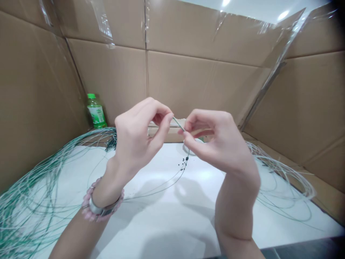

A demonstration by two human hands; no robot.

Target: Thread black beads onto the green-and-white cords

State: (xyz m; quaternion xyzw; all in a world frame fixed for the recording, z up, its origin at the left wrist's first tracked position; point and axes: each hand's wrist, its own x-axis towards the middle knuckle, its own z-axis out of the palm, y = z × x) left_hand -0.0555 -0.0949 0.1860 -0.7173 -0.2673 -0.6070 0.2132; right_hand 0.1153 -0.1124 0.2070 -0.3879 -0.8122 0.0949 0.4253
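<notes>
"Green strand (178, 123): where is it?"

"Stretched between the 2 hands, above the white tabletop (167, 219). The left hand (134, 133) pinches its upper end, thumb and index finger pressed together; the right hand (218, 138) pinches it lower down, also between thumb and forefinger."

"Can you read the bottle (96, 112) at the back left?"

"Not a word. It has a green cap and a green-and-white label (97, 114), whose marks are too blurred."

"What else is hard to make out?"

"The strand under the fingertips is covered. The right hand also hides part of a white round object (185, 149), so I can't tell what it is. Those black specks (184, 164) below are too small to identify."

"And the sides?"

"A tangle of green and white strands (48, 169) lies left, cut off by the view's edge. A paler coil (289, 178) lies right, partly behind the right forearm."
</notes>
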